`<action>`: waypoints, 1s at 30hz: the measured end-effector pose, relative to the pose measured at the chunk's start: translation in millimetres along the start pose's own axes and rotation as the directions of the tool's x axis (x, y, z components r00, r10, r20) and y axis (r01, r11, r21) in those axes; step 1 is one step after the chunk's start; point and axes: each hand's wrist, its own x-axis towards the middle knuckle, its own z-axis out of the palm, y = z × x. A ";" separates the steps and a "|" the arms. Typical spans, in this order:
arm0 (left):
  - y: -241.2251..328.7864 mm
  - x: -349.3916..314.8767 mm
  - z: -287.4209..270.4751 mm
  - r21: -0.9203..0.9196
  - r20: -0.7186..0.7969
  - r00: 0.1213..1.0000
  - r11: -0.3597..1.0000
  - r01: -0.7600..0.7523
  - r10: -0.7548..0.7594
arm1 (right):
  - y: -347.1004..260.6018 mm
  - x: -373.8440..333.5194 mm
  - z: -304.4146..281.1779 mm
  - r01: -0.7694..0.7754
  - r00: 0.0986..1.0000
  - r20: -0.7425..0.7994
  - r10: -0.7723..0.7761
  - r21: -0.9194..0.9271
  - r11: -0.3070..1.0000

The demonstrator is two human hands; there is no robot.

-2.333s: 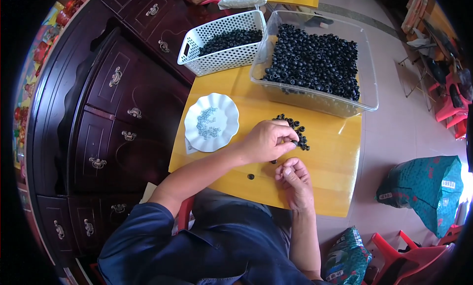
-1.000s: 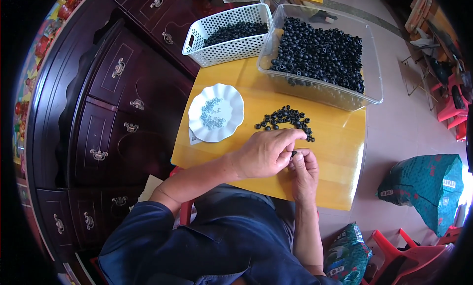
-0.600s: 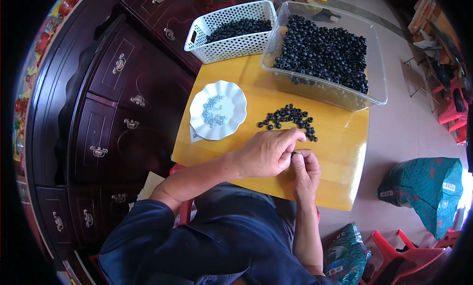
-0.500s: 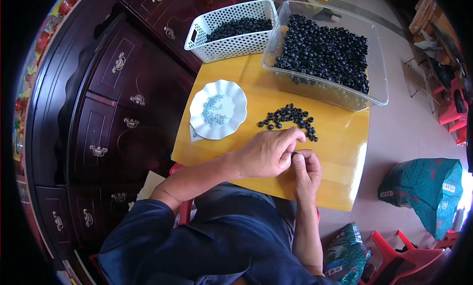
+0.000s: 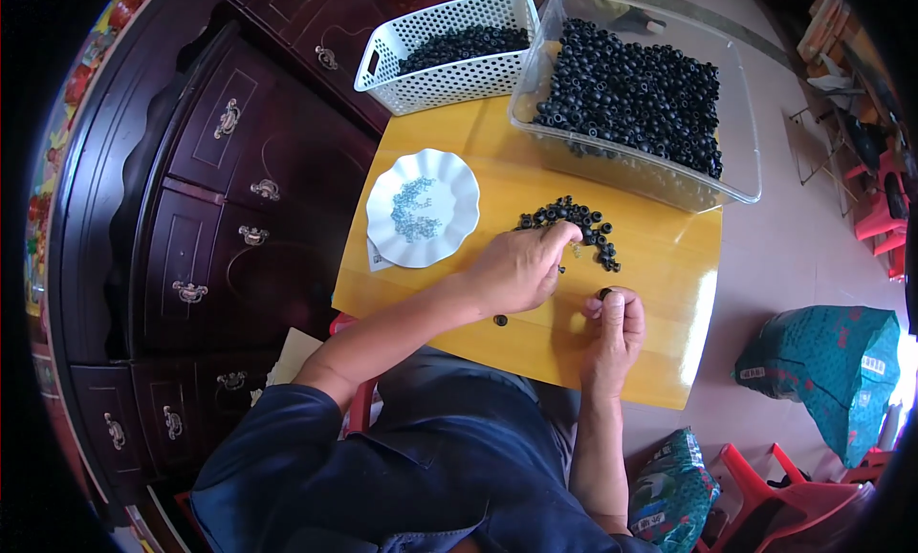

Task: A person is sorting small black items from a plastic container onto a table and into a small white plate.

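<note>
My right hand [image 5: 614, 335] pinches a small black ring-like cap [image 5: 604, 293] between thumb and fingertip, over the near right of the table. To its left, my left hand [image 5: 521, 268] is closed, thumb and forefinger together; tiny pale bits show by the fingertips, too small to name. Just beyond it lies a loose pile of black caps [image 5: 583, 220], partly covered by that hand. One separate black cap [image 5: 500, 320] rests near the table's front edge, below my left wrist. A white scalloped plate [image 5: 381, 195] at the left carries many tiny clear bluish pieces [image 5: 416, 214].
At the back of the yellow table [image 5: 459, 338] stand a white perforated basket [image 5: 449, 91] and a large clear bin [image 5: 631, 185], both holding black caps. A dark wooden cabinet [image 5: 287, 142] flanks the left. Teal sacks [image 5: 813, 362] and red stools [image 5: 765, 496] are at the right.
My hands were together over the black cap and have moved apart: left toward the pile, right slightly rightward with the cap. The single cap below my left wrist has come into view.
</note>
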 end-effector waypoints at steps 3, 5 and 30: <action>-11.8 -0.6 12.5 0.138 0.030 0.995 0.985 -0.102 0.099 | 0.6 0.9 -1.4 -0.035 0.999 -0.024 0.038 0.093 0.995; -12.6 -0.5 15.8 0.192 0.006 0.992 0.973 -0.126 0.127 | 2.1 1.4 -2.4 -0.046 0.999 -0.021 0.049 0.106 0.993; -22.5 26.0 14.1 0.138 0.076 0.976 0.967 -0.215 0.206 | -4.2 3.5 -1.7 -0.068 0.998 -0.005 0.070 0.186 0.980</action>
